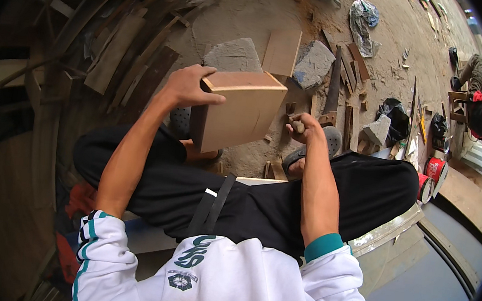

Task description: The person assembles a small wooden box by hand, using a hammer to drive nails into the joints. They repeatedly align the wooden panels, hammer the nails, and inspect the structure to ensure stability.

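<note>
Right hand (310, 128) around a small brownish object (297, 126) of unclear kind

The brown box (237, 115) (tilted) partly hides a grey shoe (179, 121).

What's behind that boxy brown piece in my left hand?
Beyond the brown piece, a grey slab and a brown board show; at its left, part of a grey clog. The rest of that clog, and anything directly behind, is covered.

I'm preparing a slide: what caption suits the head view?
Left hand holds a brown box, right hand grips a small object, amid scattered wood scraps.
</note>
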Available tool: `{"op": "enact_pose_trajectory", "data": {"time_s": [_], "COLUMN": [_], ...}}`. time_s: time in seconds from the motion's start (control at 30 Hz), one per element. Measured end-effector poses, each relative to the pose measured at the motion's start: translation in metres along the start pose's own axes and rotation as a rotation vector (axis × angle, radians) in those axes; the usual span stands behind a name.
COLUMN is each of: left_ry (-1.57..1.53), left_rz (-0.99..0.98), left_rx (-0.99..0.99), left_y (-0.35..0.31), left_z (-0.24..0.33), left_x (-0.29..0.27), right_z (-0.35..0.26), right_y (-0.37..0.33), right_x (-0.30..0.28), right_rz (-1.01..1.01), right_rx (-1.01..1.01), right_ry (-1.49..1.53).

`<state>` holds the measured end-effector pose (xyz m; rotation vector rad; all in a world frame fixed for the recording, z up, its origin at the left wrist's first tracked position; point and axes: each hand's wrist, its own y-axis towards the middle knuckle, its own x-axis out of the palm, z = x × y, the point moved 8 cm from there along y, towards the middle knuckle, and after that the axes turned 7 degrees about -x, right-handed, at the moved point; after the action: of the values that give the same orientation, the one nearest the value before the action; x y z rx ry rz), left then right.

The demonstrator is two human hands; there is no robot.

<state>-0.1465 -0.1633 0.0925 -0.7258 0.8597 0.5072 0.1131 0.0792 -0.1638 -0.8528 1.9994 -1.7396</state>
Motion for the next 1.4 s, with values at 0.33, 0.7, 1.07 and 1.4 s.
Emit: {"op": "enact_pose_trajectory", "data": {"time_s": [0.33,0.7,1.07,1.4], "left_ry": [0.142,-0.186,-0.448,-0.582], "left_rz": [0.043,-0.085,-0.037,0.237], "left_rx": [0.011,-0.121,-0.19,-0.36], "left_y": [-0.027,-0.016,0.001,-0.011], "left_z": [0.047,0.024,-0.014,-0.029], "left_x": [-0.014,-0.028,-0.019,-0.04], "right_z": [-0.118,-0.041,-0.022,-0.025], "right_y": [-0.127,-0.127,-0.101,-0.091], "right_x": [0.084,0.112,0.154,0.189], "right_rz": [0.17,-0.474,-0.661,-0.638], "right_rx": [-1.221,-0.787,-0.57,-0.493], "right_ry": [-0.665,-0.074,-0.052,-0.082]}}
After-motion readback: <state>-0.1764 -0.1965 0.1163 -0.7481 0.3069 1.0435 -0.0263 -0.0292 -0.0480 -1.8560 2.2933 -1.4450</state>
